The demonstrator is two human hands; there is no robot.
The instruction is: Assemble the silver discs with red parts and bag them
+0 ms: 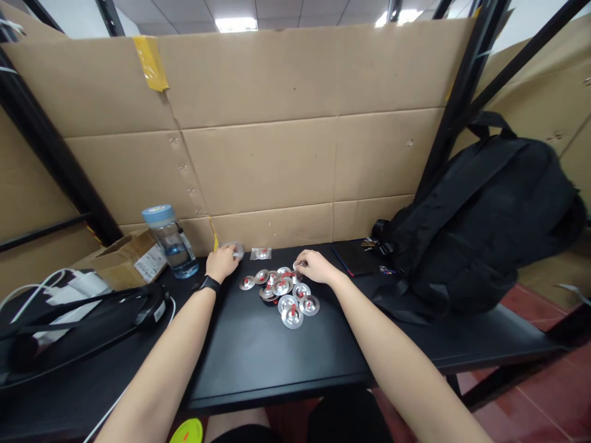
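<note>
On the black surface (258, 363), frame centre, the right hand (315, 267) reaches in, pinched; the left hand (221, 264) curls, whether gripping I cannot tell. Between and below them spread finger cymbals (281, 286); the right holds one cymbal (296, 266), the left touches clear plastic (238, 248).

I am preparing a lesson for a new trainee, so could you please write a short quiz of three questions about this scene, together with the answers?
1. True or false: the black backpack is to the right of the metal discs.
2. What colour is the lid of the bottle? A) red B) blue C) green
3. Fill in the gap: of the person's two hands, the ____ one is nearer to the bottle.

Key:
1. True.
2. B, blue.
3. Left: the left hand is on the bottle's side, while the right hand is at the discs.
</note>
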